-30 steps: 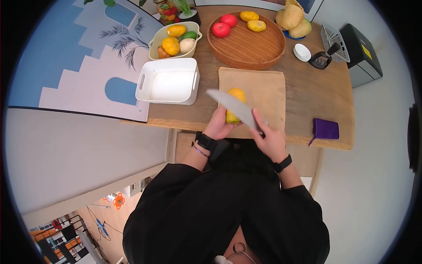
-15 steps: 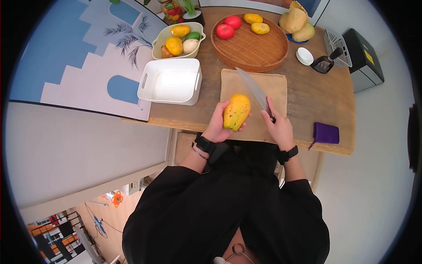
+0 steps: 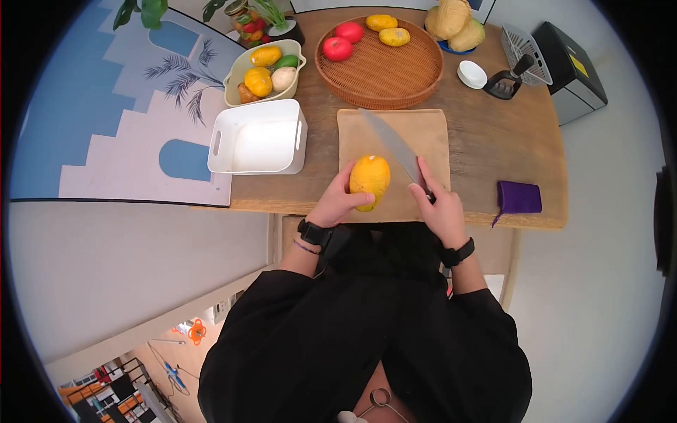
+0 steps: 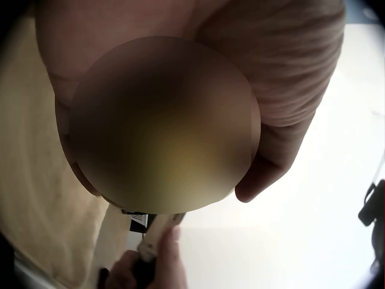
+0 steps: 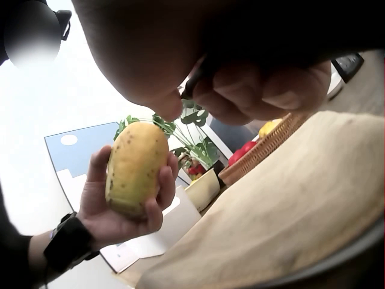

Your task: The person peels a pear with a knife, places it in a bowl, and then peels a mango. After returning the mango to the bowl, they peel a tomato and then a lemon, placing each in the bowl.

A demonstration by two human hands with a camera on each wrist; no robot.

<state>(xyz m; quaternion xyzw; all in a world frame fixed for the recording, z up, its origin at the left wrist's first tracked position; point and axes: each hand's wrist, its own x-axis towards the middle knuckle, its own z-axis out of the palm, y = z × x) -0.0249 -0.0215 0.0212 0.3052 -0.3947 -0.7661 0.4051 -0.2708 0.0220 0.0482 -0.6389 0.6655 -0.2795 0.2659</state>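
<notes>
My left hand (image 3: pixel 336 201) grips a yellow papaya (image 3: pixel 370 178), held upright above the near part of a tan cutting board (image 3: pixel 352 134). Dark specks and a greenish lower end show on the papaya (image 5: pixel 137 165) in the right wrist view, the fingers curled round it. My right hand (image 3: pixel 444 210) holds a kitchen knife (image 3: pixel 396 144) by its dark handle, most of which the fingers hide. Its broad blade points away to the upper left over the board, to the right of the papaya. A blurred disc covers most of the fruit in the left wrist view.
Left of the board stands a white bin (image 3: pixel 257 137), with a cream basket (image 3: pixel 229 84) of fruit behind it. Beyond the board is a round wicker tray (image 3: pixel 381 67) with red and yellow produce. A purple pouch (image 3: pixel 519 197), white bowl (image 3: pixel 472 74) and black-handled tool (image 3: pixel 504 84) lie to the right.
One second ago the blade lay across the papaya; it has swung away to the right. The left hand has turned the papaya, and its thumb now lies across the lower front.
</notes>
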